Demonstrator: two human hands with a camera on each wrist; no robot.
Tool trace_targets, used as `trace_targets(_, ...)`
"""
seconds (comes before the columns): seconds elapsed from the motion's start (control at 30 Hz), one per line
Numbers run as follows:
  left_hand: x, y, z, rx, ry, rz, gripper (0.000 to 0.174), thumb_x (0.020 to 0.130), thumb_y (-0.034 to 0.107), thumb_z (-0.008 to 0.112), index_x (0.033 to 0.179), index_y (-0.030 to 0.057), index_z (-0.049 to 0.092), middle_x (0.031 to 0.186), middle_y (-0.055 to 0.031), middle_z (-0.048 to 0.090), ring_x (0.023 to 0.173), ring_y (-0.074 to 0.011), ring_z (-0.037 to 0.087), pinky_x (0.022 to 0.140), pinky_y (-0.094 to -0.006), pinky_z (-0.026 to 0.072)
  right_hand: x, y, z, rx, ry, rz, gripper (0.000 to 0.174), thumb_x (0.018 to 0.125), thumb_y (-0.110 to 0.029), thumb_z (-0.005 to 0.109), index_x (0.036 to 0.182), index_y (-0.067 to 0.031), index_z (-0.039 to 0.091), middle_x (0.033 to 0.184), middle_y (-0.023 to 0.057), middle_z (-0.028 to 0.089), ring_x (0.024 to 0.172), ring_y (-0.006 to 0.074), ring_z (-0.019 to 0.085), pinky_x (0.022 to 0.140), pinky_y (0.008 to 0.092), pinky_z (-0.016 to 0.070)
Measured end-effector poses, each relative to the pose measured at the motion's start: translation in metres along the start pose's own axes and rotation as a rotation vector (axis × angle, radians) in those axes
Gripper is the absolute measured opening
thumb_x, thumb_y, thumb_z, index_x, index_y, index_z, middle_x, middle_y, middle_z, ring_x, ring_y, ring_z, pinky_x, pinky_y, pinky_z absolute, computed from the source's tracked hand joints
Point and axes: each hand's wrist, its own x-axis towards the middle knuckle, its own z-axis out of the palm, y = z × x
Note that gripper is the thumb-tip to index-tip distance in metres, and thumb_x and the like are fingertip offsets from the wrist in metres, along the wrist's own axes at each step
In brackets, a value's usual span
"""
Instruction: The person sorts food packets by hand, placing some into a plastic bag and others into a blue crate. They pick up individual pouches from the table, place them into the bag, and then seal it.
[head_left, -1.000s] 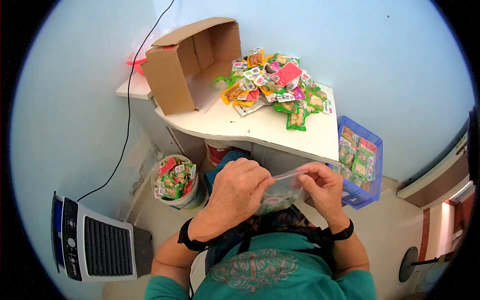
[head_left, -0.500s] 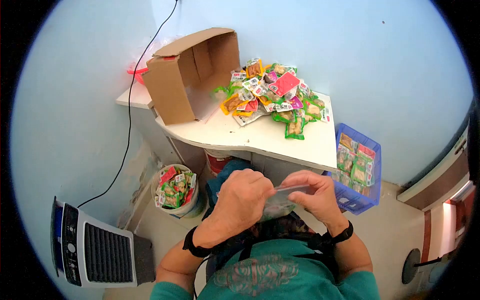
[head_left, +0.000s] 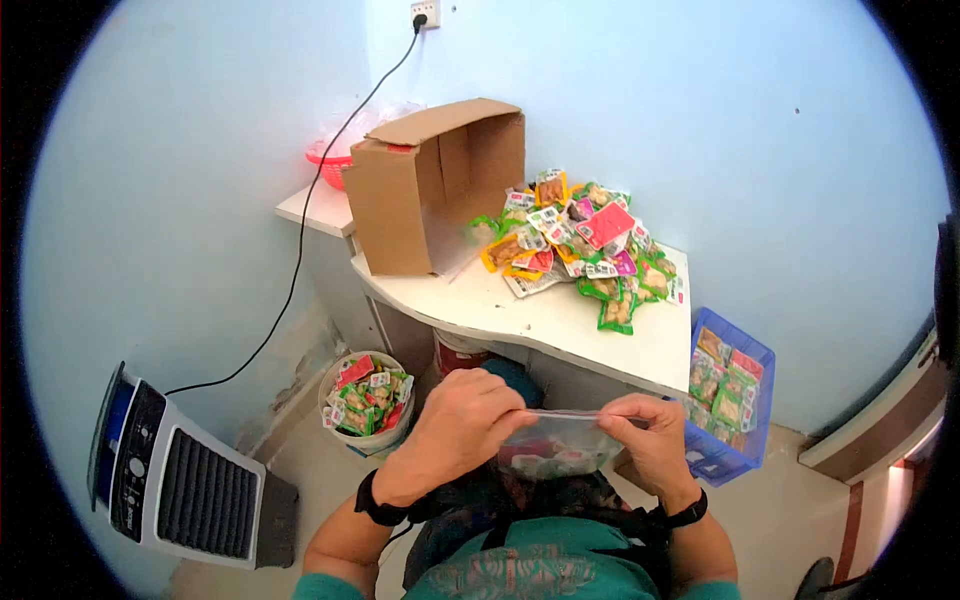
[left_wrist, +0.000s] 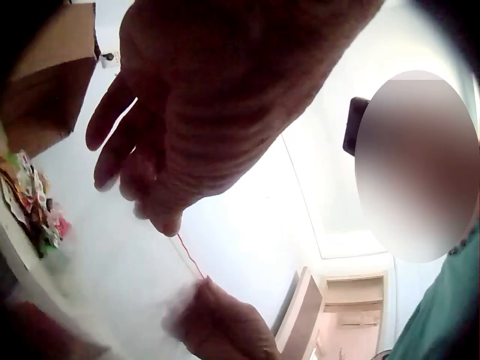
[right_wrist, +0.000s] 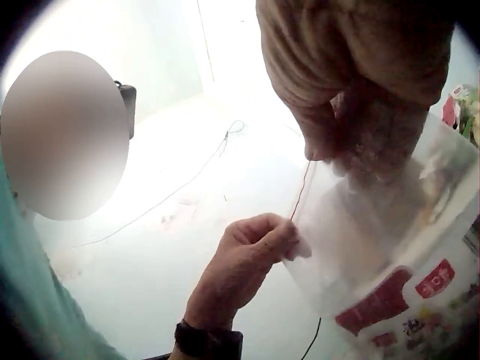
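Observation:
A clear zip bag [head_left: 558, 447] with small packets inside hangs between the two hands in front of the torso. The left hand [head_left: 462, 432] pinches one top corner between thumb and finger; the right hand [head_left: 652, 440] pinches the other. In the right wrist view the bag [right_wrist: 352, 247] shows red and white print or packets, and a red line runs along its top edge between the left hand [right_wrist: 244, 266] and the right hand [right_wrist: 360, 82]. The left wrist view shows the left hand [left_wrist: 202, 97] large and dark above the right hand [left_wrist: 229, 326].
On the white table [head_left: 470, 308] lie a heap of food packets [head_left: 590, 240] and an open cardboard box [head_left: 395, 215]. A bucket of packets [head_left: 368, 400] stands on the floor at left, a blue crate [head_left: 755, 400] at right. An air cooler [head_left: 190, 480] is at far left.
The hands have moved apart, stretching the bag's top edge straight between them. The head view has shifted, so the table and box appear lower and a wall socket shows.

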Motion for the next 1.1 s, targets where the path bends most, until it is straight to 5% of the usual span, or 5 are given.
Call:
trace_targets(0.3,-0.012,-0.003,-0.025,-0.174,-0.104,-0.209,0.015,0.078,0.016,0.081,0.083,0.0055,0.072,0.079,-0.0082,0.067,0.078,-0.0269,0.065,0.067,-0.0373,0.0513,-0.004,-0.003,-0.001,-0.048,-0.019,0.000,0.003,0.084,-0.003,0.076,0.085,0.0003,0.076,0.083,0.0052,0.074,0.076,0.0101,0.065,0.070,0.0249,0.0517)
trace_targets(0.5,0.001,0.020,-0.004,0.013,0.062,0.044,0.025,0.078,0.021,0.080,0.094,0.0047,0.069,0.093,-0.0093,0.064,0.092,-0.0299,0.062,0.077,-0.0394,0.0495,-0.002,-0.001,0.000,-0.102,-0.051,-0.022,0.004,0.084,-0.003,0.076,0.085,0.0007,0.075,0.083,0.0062,0.073,0.076,0.0106,0.065,0.071,0.0252,0.0516)
trace_targets(0.6,0.005,0.031,0.015,-0.017,-0.042,0.006,0.024,0.079,0.020,0.079,0.096,0.0067,0.069,0.096,-0.0098,0.066,0.090,-0.0301,0.063,0.078,-0.0415,0.0510,-0.003,-0.005,0.009,-0.093,-0.081,-0.053,0.004,0.084,-0.003,0.076,0.085,0.0011,0.075,0.083,0.0069,0.073,0.078,0.0105,0.066,0.071,0.0253,0.0516)
trace_targets(1.1,0.001,0.033,0.027,-0.197,-0.042,-0.038,0.009,0.079,0.010,0.076,0.081,0.0057,0.069,0.078,-0.0095,0.065,0.074,-0.0306,0.062,0.067,-0.0394,0.0500,-0.010,0.000,-0.024,0.070,-0.100,-0.047,0.004,0.085,0.002,0.074,0.089,0.0002,0.073,0.093,0.0081,0.072,0.084,0.0126,0.066,0.075,0.0256,0.0530)
